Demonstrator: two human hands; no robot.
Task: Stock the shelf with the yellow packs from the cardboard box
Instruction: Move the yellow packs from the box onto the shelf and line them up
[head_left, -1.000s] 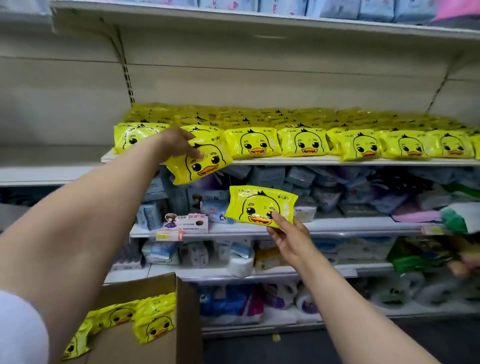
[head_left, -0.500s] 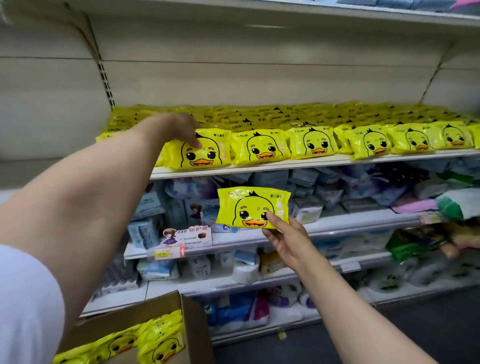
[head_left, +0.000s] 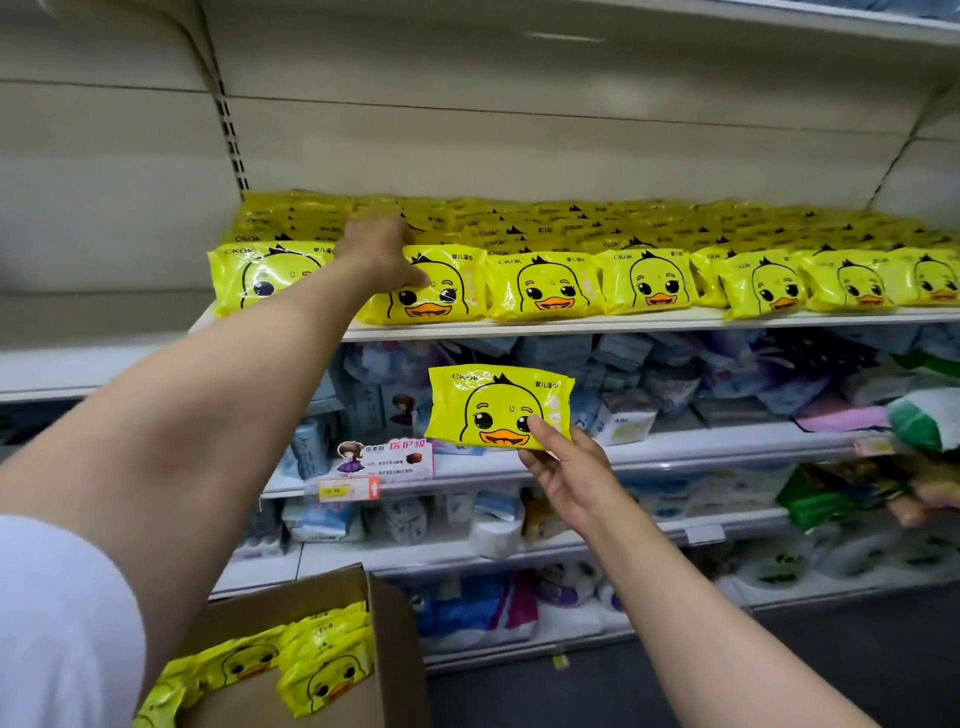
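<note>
Your left hand (head_left: 382, 254) rests on a glossy yellow duck-face pack (head_left: 434, 288) on the white metal shelf (head_left: 649, 325), its grip unclear. Your right hand (head_left: 569, 475) pinches another yellow pack (head_left: 496, 408) below; more fill the brown cardboard box (head_left: 387, 649).

"CKOK" is printed on the yellow pack (head_left: 498, 408) in my right grip (head_left: 563, 470), and on the shelved packs (head_left: 543, 285) above it. The pink sign (head_left: 387, 460) left of it reads "医护级".
</note>
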